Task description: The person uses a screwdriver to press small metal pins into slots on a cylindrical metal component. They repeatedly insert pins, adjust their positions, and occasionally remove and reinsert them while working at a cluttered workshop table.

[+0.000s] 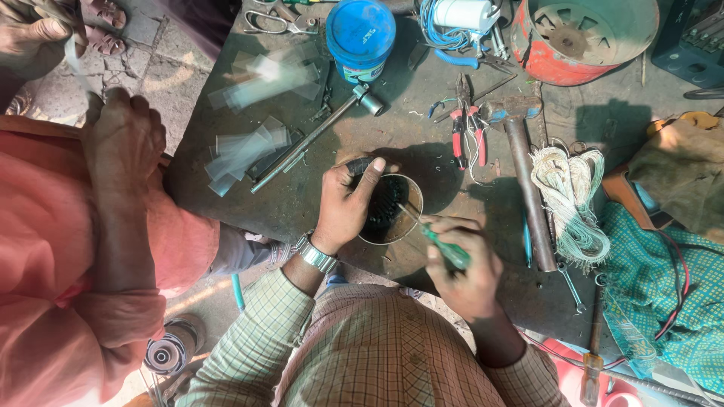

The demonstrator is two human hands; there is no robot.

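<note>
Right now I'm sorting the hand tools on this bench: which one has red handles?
The pliers, lying above the round motor part that the left hand steadies. The hammer beside them has a plain shaft, and the screwdriver in the right hand has a green handle.

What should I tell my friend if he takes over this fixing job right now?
Left hand grips the round metal motor part on the dark workbench, thumb over its rim.
Right hand holds a green-handled screwdriver, tip inside the part.
Hammer, red pliers and a bundle of pale wire lie to the right; blue tub at the back.
Another person's hand rests at the left.
The part is open, the tool at work inside; how much is left cannot be told.
</note>
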